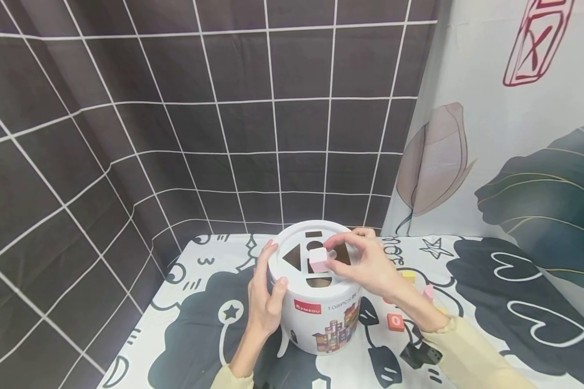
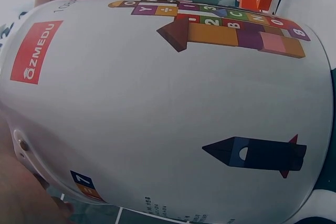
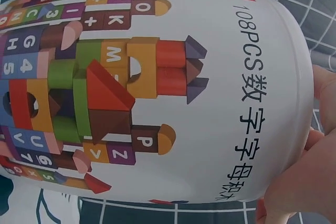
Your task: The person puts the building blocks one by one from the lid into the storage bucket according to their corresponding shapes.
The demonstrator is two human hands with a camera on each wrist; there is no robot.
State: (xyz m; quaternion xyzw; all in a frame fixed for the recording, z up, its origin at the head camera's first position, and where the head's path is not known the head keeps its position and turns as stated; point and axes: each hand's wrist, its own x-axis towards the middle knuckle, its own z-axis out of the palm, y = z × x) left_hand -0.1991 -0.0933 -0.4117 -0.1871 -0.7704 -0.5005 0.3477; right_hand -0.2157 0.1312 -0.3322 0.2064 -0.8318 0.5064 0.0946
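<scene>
A white bucket (image 1: pixel 302 329) with printed building-block pictures stands upright on the cloth. Its white lid (image 1: pixel 294 278) has cut-out holes of several shapes, among them a triangle at the left. Between thumb and index finger, my right hand (image 1: pixel 372 265) pinches a pale pink cube block (image 1: pixel 318 261) over the middle of the lid; the block partly covers a hole there. My left hand (image 1: pixel 265 300) rests against the bucket's left side, its fingers stretched along the lid's edge and the thumb at the front. The printed bucket wall (image 2: pixel 157 103) fills most of the left wrist view.
To the bucket's right lie a red block (image 1: pixel 396 322) marked 0, a yellow block (image 1: pixel 408 276) and a pink block (image 1: pixel 428 292), partly behind the right forearm. A black device (image 1: pixel 420 355) sits by the right wrist. A dark grid-patterned curtain (image 1: pixel 243 129) hangs behind.
</scene>
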